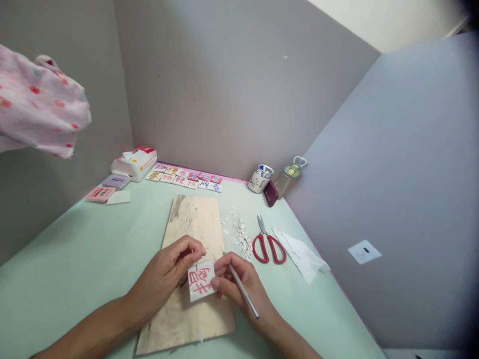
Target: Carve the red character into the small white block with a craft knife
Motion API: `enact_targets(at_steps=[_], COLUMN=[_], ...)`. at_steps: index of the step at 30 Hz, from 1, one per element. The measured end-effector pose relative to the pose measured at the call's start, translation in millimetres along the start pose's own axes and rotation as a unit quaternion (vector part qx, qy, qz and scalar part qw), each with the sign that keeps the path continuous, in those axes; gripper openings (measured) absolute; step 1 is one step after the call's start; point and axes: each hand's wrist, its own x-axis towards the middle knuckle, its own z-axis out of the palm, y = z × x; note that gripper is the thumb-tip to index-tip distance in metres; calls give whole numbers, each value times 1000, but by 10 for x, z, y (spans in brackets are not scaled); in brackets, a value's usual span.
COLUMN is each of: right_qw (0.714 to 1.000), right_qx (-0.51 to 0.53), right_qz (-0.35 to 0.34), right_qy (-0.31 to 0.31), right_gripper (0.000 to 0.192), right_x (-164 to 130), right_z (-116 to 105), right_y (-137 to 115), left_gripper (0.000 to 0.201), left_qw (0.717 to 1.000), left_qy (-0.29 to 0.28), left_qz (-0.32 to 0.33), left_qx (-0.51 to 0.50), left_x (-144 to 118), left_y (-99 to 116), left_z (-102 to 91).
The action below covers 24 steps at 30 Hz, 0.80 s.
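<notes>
Both hands meet over the near half of the wooden board [194, 249]. Left hand [170, 269] pins the small white block [201, 280] with red characters, fingers curled on its far-left edge. Right hand [239, 281] grips a slim silver carving tool [243, 295] — shaft running near-right, tip at the block's right edge. Block lies between the hands, touching both. White shavings [239, 234] and red scissors [268, 244] sit right of the board, well apart — nothing stands between hands and block.

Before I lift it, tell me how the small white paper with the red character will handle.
The paper square looks thin, so probably floppy and very light. Its red strokes seem partly cut, so it may tear easily. The left hand pins it on the wooden board; unpinned, it could slide.
</notes>
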Motion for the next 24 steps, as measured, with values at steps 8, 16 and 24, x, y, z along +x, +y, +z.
enact_targets(at_steps=[8,16,24], right_qw=[999,999,999], right_qx=[-3,3,5], right_qz=[-16,-31,-36], right_qy=[27,33,32], right_gripper=[43,45,44], right_x=[-9,-15,-19], right_z=[-11,-22,-29], right_y=[-56,-33,-63], left_gripper=[47,66,71], left_qw=[994,980,966], left_qy=[-14,-29,-21], left_qz=[-67,-117,-142], left_qx=[-81,-161,-214], left_x=[11,25,58], left_y=[-19,-126,-118], left_z=[-3,-20,-18])
